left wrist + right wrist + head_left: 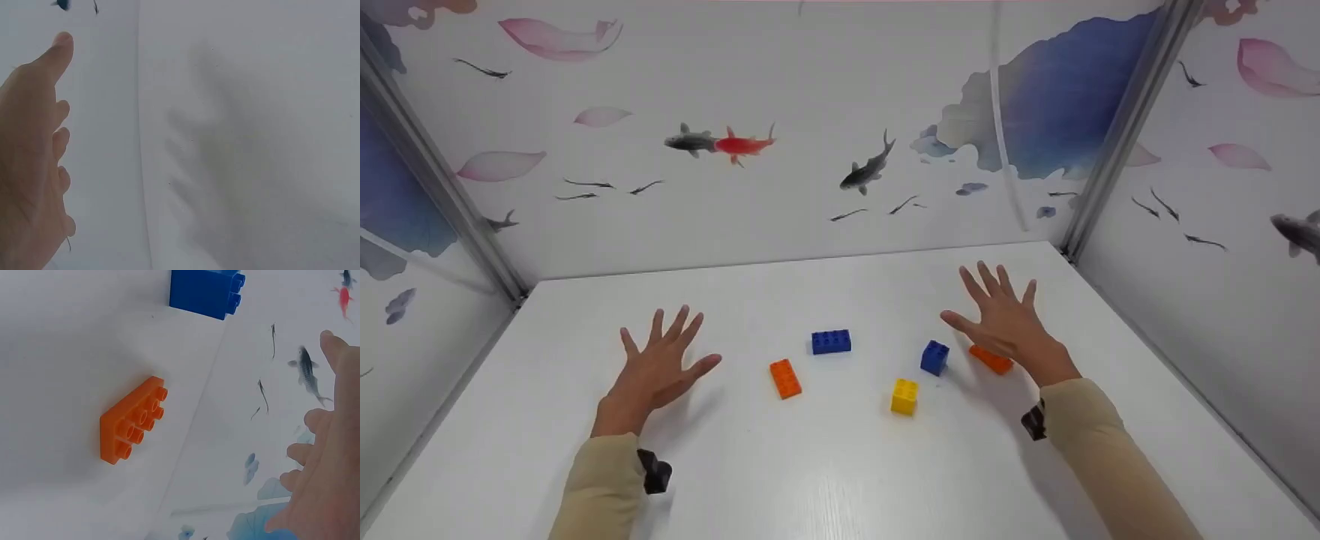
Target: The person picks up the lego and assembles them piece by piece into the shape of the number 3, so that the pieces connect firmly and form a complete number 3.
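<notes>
Two bare hands and five toy blocks are shown at a white table (pixel 825 472). The yellow block (pixel 904 397) is placed near the middle of the group. The left hand (pixel 651 369) is raised well to the left of the yellow block and slightly farther back; its fingers are spread and its thumb is extended sideways. Its shadow (pixel 236 157) is cast on the table, apart from the hand. The right hand (pixel 1003 322) is raised beyond and to the right of the yellow block, its fingers likewise spread. By its lower edge the right orange block (pixel 991 360), lying to the right of and beyond the yellow block, is partly hidden in the head view; in the right wrist view it is seen whole, clear of the hand, with rows of studs. The small blue block (pixel 934 358) is set just beyond the yellow block, slightly to its right. The long blue block (pixel 831 342) is placed farther beyond, to its left. The left orange block (pixel 785 379) is laid at a slant to the left of the yellow block. Painted fish and pink petals are borne by the back wall (pixel 802 217), well beyond the yellow block.
</notes>
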`<state>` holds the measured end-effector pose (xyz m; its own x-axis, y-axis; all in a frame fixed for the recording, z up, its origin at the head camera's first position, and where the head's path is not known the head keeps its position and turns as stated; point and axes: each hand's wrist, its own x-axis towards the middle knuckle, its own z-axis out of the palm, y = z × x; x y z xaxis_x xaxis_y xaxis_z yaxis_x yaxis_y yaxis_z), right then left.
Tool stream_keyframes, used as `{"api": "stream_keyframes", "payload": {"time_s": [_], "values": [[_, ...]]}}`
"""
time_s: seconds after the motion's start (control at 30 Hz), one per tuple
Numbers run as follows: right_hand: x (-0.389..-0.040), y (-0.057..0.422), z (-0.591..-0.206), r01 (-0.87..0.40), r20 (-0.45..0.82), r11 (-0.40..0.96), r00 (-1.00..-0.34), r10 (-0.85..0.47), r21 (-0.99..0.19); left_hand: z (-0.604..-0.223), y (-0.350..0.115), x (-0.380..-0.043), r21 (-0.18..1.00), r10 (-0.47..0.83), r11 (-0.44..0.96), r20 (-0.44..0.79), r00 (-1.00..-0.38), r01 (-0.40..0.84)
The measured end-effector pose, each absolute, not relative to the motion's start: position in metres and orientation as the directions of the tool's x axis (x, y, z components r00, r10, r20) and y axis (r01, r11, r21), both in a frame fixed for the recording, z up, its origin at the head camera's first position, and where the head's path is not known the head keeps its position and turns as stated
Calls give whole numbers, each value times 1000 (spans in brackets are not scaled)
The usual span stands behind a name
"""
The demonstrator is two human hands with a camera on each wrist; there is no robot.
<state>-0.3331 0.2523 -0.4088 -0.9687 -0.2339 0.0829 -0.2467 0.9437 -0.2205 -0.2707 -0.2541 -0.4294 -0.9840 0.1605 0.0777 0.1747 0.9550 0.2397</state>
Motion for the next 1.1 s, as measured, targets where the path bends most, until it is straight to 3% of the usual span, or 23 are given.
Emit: {"api": "stream_keyframes", "payload": {"time_s": [0.47,0.87,1.1], "values": [[-308,225,-408,-325,174,871,-944,-279,-368,-430,-233,-271,444,233,863,71,-970,240],[-285,207,-420,-363,215,721,-932,-292,-591,-454,-211,-280,689,194,705,42,-980,169],[-279,197,-429,-318,139,650,-940,-313,-691,-461,-197,-287,800,159,589,30,-987,119]]}}
